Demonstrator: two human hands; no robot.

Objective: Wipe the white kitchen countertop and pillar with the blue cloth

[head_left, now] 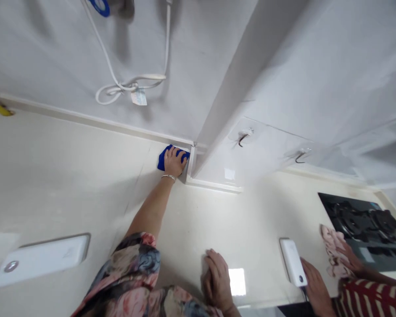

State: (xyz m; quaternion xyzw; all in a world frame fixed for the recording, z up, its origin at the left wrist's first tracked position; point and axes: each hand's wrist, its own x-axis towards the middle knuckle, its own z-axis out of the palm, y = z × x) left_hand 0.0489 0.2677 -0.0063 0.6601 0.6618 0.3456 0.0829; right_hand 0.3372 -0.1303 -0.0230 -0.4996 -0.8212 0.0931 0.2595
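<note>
My left hand presses a blue cloth onto the pale countertop, in the inner corner where the back wall meets a jutting wall section. Its fingers lie spread over the cloth, and part of the cloth is hidden under them. A thin bracelet circles that wrist. Nearer to me, my right hand rests on the counter with its fingers loosely bent and nothing visible in it.
A white power bank lies at left; another lies at right beside a co-worker's hand. Their other hand holds a pink cloth by a black stove. Wall hooks and a knotted white cable hang above.
</note>
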